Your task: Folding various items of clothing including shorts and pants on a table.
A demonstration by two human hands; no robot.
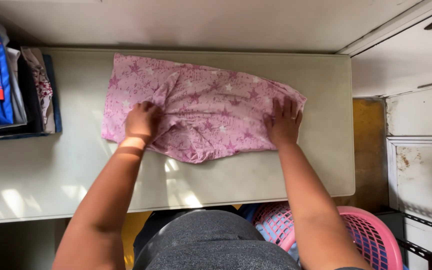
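Pink cloth point(201, 107) is spread, partly folded and wrinkled, mid-table point(321, 165); left hand point(142, 120) is bunched on its left part, right hand point(283, 122) pressed flat on its right end; folded stack point(16, 80) lies far left; basket point(371, 235) below.

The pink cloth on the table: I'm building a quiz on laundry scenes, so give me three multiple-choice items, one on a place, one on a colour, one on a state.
1. Where is the pink laundry basket?
A. on the table
B. below the table's near edge, by the person's right arm
C. on the stack of clothes

2. What colour are the stars on the pink cloth?
A. green and black
B. orange only
C. white and darker pink

3. How is the right hand?
A. flat on the cloth, fingers spread
B. raised above it
C. gripping the basket

Answers:
1 B, it shows under the table edge.
2 C, both shades show.
3 A, the palm presses its right end, while the left hand rests further left.
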